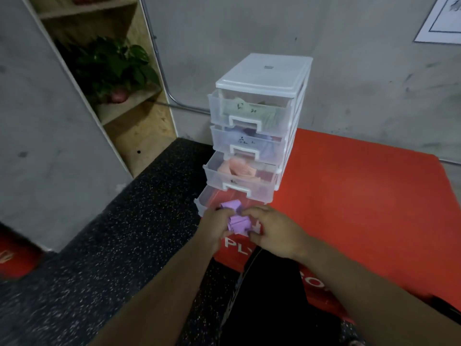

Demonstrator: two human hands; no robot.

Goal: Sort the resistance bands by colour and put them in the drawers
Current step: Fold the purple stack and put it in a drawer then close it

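both hands meet over the pulled-out bottom drawer (202, 199) of a clear plastic drawer unit (262, 96) standing on a red mat (361, 196). the left hand (214, 227) and right hand (272, 231) each have their fingers curled round a folded purple band (238, 221), held just above the drawer's front. the drawers above it hold green bands (247, 108), bluish bands (249, 142) and peach bands (237, 168).

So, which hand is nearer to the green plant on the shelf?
Left. The left hand is below and right of the plant, gripping the purple bands; the right hand grips them from the far side.
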